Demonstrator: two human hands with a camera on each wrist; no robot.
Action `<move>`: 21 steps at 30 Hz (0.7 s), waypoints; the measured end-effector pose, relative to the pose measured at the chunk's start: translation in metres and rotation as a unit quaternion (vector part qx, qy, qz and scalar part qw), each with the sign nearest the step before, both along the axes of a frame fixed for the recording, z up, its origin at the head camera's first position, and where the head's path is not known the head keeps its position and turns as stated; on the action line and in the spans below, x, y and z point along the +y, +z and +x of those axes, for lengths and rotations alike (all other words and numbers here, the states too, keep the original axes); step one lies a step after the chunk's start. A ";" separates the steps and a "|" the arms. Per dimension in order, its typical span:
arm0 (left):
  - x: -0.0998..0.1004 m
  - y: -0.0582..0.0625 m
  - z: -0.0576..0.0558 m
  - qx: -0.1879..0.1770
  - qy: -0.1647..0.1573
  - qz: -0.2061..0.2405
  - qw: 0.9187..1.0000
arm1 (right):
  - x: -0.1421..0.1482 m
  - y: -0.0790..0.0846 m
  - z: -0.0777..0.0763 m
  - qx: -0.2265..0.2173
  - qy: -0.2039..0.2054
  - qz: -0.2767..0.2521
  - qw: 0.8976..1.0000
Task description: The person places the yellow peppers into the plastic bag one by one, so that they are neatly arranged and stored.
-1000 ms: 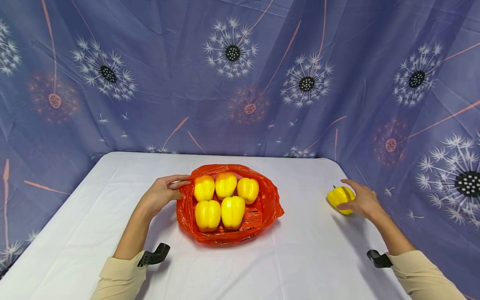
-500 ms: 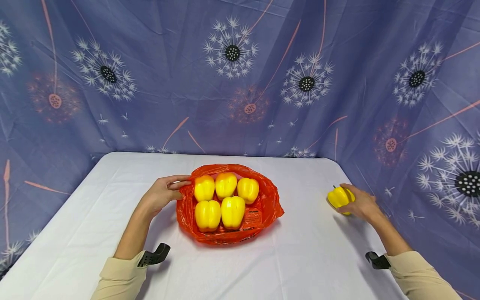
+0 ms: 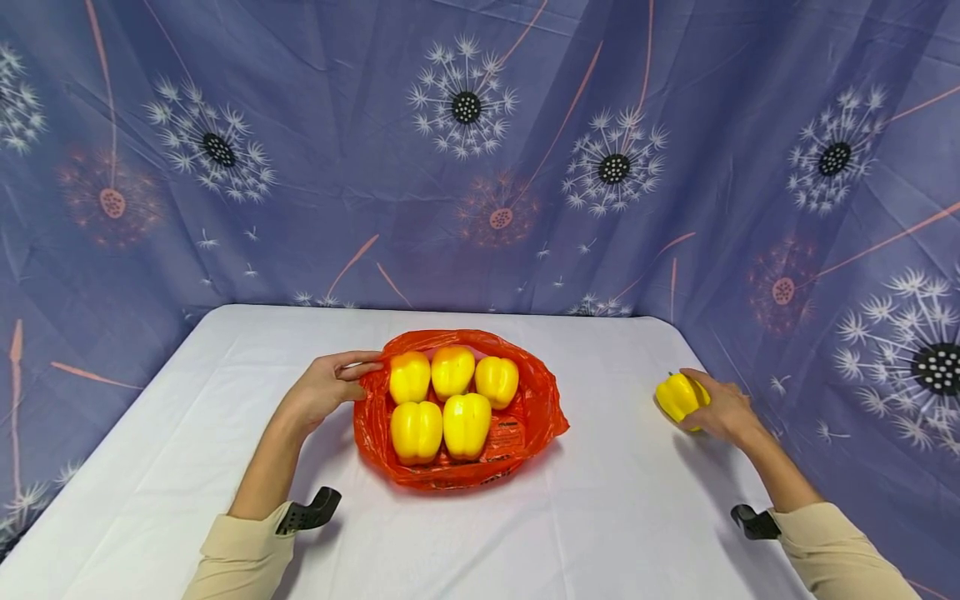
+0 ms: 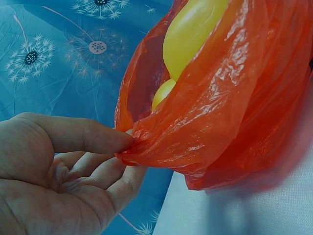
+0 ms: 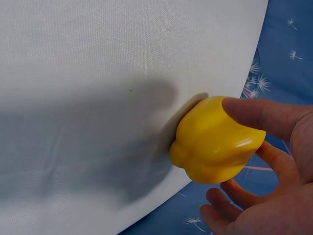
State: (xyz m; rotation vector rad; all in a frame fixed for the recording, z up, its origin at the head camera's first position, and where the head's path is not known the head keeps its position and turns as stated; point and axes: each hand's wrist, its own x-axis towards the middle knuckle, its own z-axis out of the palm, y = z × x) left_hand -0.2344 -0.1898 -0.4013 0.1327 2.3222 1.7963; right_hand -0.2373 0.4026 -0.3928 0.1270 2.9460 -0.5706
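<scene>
A red plastic bag [image 3: 536, 400] lies spread wide at the middle of the table, with several yellow bell peppers [image 3: 467, 425] inside it. My left hand [image 3: 318, 387] pinches the bag's left rim; the left wrist view has the thumb and fingers meeting on the crumpled red film [image 4: 195, 137]. Far to the right, a single yellow bell pepper [image 3: 678, 397] lies on its side near the table's right edge, stem pointing away. My right hand [image 3: 723, 411] holds it from the right, thumb on one side and fingers on the other, as the right wrist view shows [image 5: 215, 142].
A white cloth covers the table [image 3: 600, 517], whose right edge runs close beside the right hand. Behind and at both sides hangs a blue curtain [image 3: 337, 167] with dandelion prints. Black wrist mounts [image 3: 309, 510] sit at both cuffs.
My right thumb and fingers have closed in on the lone pepper, the hand edging slightly left. The left hand, the bag and the peppers in it stay as they were.
</scene>
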 end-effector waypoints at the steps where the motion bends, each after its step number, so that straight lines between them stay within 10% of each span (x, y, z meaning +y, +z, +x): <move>1: 0.000 0.000 0.000 0.000 0.000 0.000 1.000 | 0.000 0.000 0.000 0.000 -0.001 -0.002 1.000; 21: 0.001 -0.001 -0.001 -0.002 -0.003 -0.004 1.000 | 0.002 -0.006 0.005 0.042 -0.007 0.014 0.999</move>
